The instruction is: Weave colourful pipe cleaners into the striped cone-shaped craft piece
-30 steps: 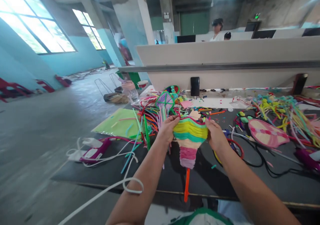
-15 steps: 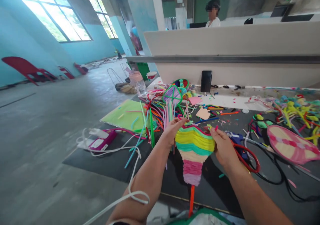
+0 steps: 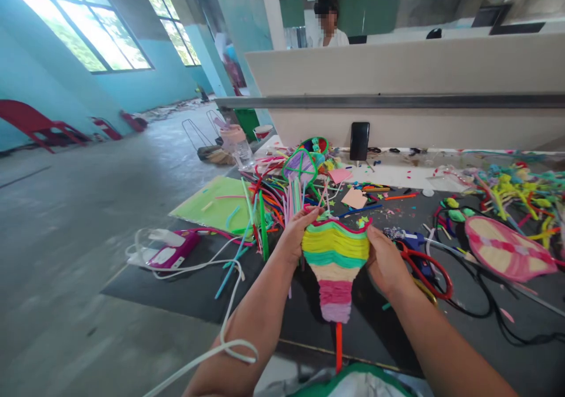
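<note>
I hold a fan-shaped piece (image 3: 336, 261) made of striped pipe cleaners, yellow, green, cream and pink, with an orange stick handle (image 3: 338, 345) pointing down toward me. My left hand (image 3: 295, 236) grips its upper left edge, fingers curled over the top. My right hand (image 3: 385, 258) grips the right edge, fingers closed on it. The piece hangs just above the dark table (image 3: 198, 285).
A heap of coloured pipe cleaners (image 3: 282, 191) lies behind the fan. Red scissors (image 3: 426, 264) and black cables sit right of my right hand, a finished pink fan (image 3: 507, 250) farther right. A magenta glue gun (image 3: 170, 254) with white cord, a green sheet (image 3: 216, 205) and a phone (image 3: 359, 141) lie around. A person sits behind the partition.
The view shifted slightly; both hands keep their hold on the fan, and the right fingers have closed flatter against its edge.
</note>
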`<state>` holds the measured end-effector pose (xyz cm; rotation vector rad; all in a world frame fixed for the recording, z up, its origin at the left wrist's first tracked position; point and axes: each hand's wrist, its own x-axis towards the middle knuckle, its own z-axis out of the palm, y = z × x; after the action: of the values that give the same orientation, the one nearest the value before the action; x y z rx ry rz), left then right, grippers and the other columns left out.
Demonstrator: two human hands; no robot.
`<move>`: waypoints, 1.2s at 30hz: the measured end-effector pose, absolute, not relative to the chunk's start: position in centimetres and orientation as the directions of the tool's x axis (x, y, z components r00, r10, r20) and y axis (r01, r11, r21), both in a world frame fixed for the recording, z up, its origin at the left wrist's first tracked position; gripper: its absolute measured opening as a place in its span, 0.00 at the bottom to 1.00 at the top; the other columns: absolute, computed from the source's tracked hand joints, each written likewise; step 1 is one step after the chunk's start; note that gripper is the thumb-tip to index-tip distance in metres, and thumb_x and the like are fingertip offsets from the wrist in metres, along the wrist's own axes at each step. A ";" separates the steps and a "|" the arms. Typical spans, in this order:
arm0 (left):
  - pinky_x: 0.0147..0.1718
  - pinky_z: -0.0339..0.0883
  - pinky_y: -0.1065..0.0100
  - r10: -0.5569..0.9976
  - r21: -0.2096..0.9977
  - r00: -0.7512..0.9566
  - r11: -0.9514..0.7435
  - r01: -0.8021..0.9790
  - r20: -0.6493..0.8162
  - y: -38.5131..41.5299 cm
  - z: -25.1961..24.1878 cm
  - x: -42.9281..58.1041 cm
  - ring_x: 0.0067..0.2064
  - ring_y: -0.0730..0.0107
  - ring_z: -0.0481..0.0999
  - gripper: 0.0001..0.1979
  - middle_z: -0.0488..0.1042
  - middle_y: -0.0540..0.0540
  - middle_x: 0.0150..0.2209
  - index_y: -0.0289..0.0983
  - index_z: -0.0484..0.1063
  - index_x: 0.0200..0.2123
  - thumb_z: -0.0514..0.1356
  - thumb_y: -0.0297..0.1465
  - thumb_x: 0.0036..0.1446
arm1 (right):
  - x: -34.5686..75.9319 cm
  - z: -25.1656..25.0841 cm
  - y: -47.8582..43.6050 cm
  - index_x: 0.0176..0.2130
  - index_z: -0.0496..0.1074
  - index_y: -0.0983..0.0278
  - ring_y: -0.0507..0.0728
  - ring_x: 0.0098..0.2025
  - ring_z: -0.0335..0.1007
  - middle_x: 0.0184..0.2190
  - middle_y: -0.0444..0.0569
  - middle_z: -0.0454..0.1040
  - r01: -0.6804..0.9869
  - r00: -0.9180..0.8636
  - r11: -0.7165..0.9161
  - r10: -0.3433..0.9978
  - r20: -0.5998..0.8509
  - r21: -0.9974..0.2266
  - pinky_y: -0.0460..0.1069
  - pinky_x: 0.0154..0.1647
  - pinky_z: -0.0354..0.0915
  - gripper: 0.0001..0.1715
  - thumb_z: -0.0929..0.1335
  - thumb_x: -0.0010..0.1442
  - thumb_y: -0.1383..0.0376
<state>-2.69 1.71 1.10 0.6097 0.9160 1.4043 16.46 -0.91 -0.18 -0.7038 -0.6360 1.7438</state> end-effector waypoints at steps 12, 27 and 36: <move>0.32 0.74 0.64 0.972 0.805 0.011 0.201 -0.558 -0.235 1.8 0.9 -2.5 0.30 0.63 0.80 0.13 0.79 0.44 0.28 0.32 0.76 0.39 0.65 0.29 0.49 | 16.6 -0.3 -0.8 0.36 0.77 0.60 0.62 0.43 0.77 0.35 0.47 0.81 -0.675 -0.276 -0.325 0.944 -0.182 -0.663 0.57 0.46 0.71 0.10 0.74 0.51 0.61; 0.28 0.73 0.66 0.971 0.784 -0.044 0.161 -0.600 -0.233 2.1 0.4 -2.3 0.26 0.65 0.78 0.13 0.77 0.47 0.25 0.33 0.74 0.38 0.64 0.24 0.46 | 16.5 -1.0 -0.5 0.35 0.76 0.63 0.62 0.45 0.77 0.35 0.48 0.81 -0.698 -0.301 -0.356 0.933 -0.197 -0.621 0.57 0.49 0.70 0.07 0.73 0.52 0.65; 0.38 0.74 0.60 0.989 0.750 0.001 0.115 -0.651 -0.151 1.4 1.0 -2.1 0.36 0.58 0.80 0.14 0.79 0.46 0.29 0.35 0.74 0.40 0.64 0.37 0.52 | 16.5 -0.4 -1.0 0.43 0.75 0.60 0.61 0.49 0.75 0.40 0.47 0.81 -0.732 -0.377 -0.386 0.916 -0.139 -0.561 0.58 0.53 0.68 0.13 0.71 0.56 0.63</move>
<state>-2.06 1.41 0.97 0.5562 0.7749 1.3962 16.52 -1.04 -0.41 -0.5296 -0.5022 1.9307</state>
